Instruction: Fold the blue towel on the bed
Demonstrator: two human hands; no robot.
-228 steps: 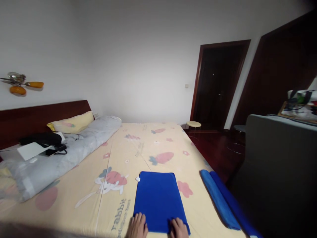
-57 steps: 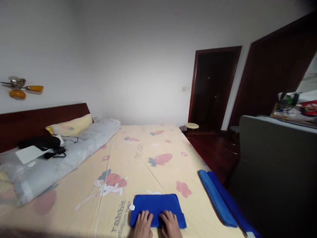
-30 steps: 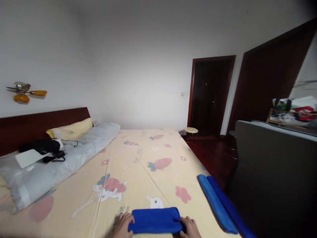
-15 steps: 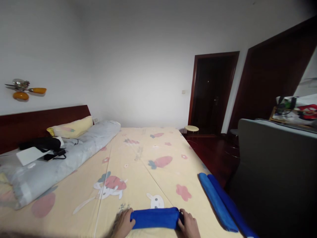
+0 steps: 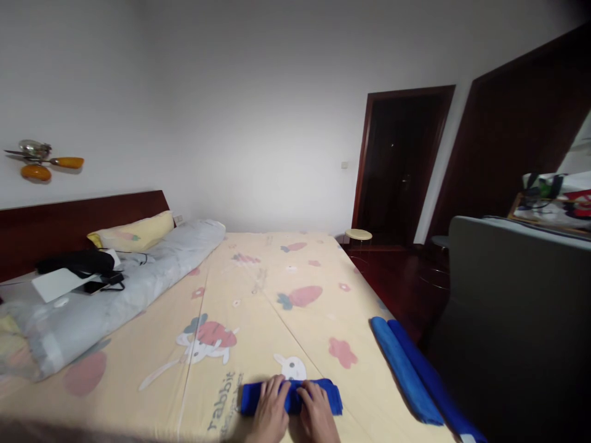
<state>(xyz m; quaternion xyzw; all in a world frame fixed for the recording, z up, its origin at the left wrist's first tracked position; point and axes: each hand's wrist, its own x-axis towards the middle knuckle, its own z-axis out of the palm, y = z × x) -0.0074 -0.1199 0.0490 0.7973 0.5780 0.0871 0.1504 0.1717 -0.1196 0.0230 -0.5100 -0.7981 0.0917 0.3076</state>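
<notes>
Blue rolled cloth towel lying at the near edge of a cream cartoon-print bed sheet, left hand and right hand pressing side by side on it, fingers lying flat and close together, two blue rolled towels resting along the bed's right edge, well apart.

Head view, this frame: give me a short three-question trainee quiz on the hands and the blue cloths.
1. True or false: both hands rest on the rolled blue towel.
2. Where do the two other blue rolls lie? A) on the pillow B) along the bed's right edge C) on the stool
3. Fill in: the left hand and right hand sit side by ____ on the towel.

Key: 1 true; 2 B; 3 side.
</notes>
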